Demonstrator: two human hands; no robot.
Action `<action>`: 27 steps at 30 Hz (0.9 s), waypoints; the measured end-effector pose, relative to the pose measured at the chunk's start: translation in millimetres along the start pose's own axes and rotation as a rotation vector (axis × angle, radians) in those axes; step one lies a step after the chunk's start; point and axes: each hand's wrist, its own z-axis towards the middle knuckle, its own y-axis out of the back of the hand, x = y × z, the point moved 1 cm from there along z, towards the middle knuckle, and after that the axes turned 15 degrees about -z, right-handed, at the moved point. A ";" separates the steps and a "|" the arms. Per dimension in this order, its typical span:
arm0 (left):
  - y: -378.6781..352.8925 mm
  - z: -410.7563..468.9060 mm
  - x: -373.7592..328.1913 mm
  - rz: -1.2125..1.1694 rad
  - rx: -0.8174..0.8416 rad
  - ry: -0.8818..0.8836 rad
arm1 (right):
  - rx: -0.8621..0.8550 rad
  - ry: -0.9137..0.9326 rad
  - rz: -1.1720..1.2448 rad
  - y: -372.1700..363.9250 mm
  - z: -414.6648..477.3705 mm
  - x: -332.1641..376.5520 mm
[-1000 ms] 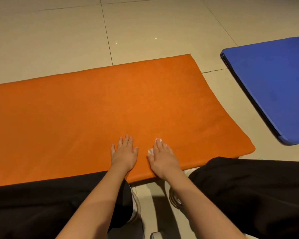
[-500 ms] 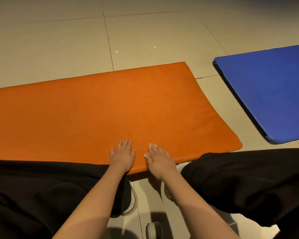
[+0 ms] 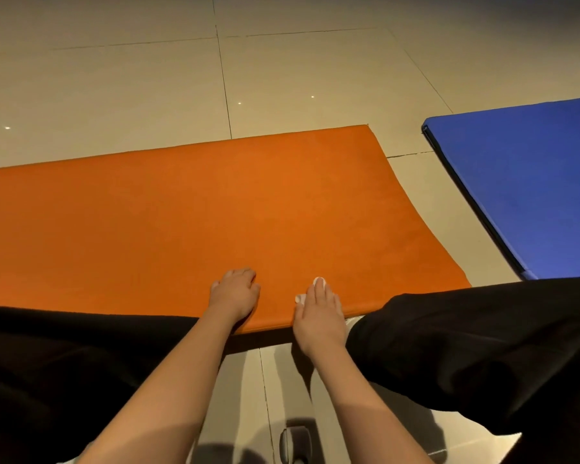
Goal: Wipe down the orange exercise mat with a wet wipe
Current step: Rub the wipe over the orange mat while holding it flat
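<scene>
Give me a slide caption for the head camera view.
Right hand presses a wet wipe onto the orange mat near its front edge; left hand rests alongside.

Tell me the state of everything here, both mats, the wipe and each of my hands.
Orange mat: unrolled, flat on the tiled floor.
Blue mat: flat on the floor, apart from the orange mat.
Wet wipe: pressed onto the orange mat, mostly hidden under a hand.
Right hand: fingers straight, pressing the wet wipe.
Left hand: fingers curled, resting on the orange mat.
</scene>
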 end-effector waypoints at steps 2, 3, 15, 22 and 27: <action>2.6 0.8 14.1 0.004 -0.050 0.009 | 0.011 0.092 0.045 -1.6 -3.9 18.6; 2.7 -0.8 22.3 0.004 -0.076 0.030 | 0.016 0.166 0.069 -2.3 -5.0 26.9; -16.2 -12.9 44.8 0.000 -0.127 0.062 | 0.041 0.261 0.056 -5.2 -5.8 43.3; -15.7 -11.3 44.2 -0.006 -0.122 0.061 | 0.028 -0.001 -0.029 0.3 20.1 14.0; -18.1 -10.8 42.9 -0.001 -0.134 0.067 | 0.070 0.271 0.004 -5.4 10.9 56.1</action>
